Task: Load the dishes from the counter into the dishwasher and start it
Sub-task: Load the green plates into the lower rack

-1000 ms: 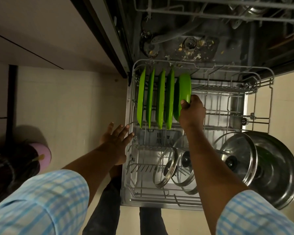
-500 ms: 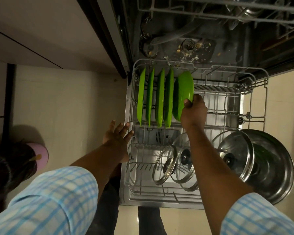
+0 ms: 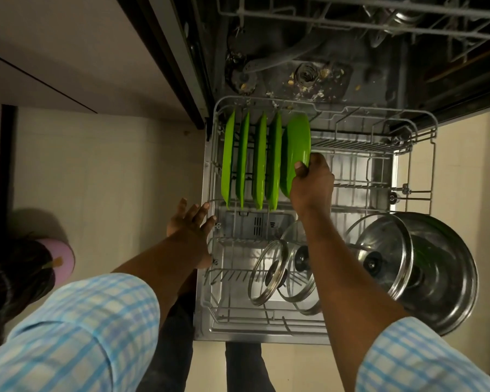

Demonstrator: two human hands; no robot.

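My right hand (image 3: 311, 183) is clenched on the near rim of the fifth green plate (image 3: 296, 154), which stands on edge at the right end of the plate row (image 3: 252, 162) in the lower rack (image 3: 433, 154). Its faces point left and right; its long axis runs front to back. Open tines lie to its right. My left hand (image 3: 190, 222) is released, fingers spread at the rack's left edge. Glass lids (image 3: 266, 273) and a steel lid (image 3: 436, 273) fill the near section.
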